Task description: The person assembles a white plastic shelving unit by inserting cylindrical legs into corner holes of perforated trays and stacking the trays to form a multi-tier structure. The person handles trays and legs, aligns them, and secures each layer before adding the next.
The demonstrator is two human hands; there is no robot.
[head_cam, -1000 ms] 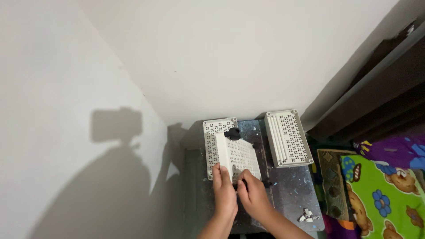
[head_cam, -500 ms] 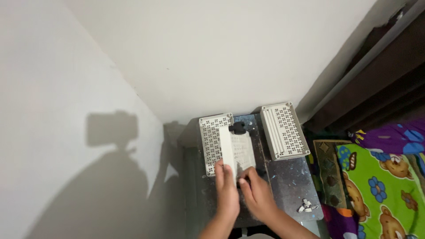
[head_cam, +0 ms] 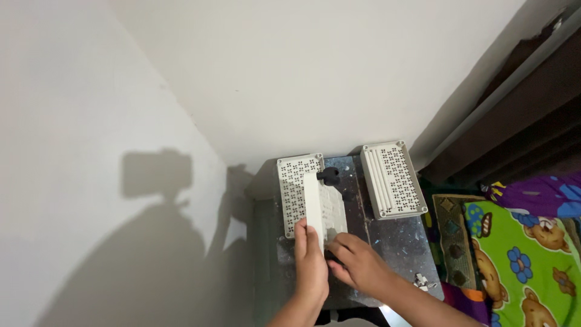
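Head view — left hand (head_cam: 311, 266), right hand (head_cam: 358, 265) seemingly gripping white box (head_cam: 324, 208)

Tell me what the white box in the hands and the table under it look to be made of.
The white box looks like moulded plastic, matte, with regular rows of small cut-out holes; the left hand and right hand hold it. The table looks like metal, dull grey, scuffed and speckled, faintly reflective, though painted board can't be ruled out.
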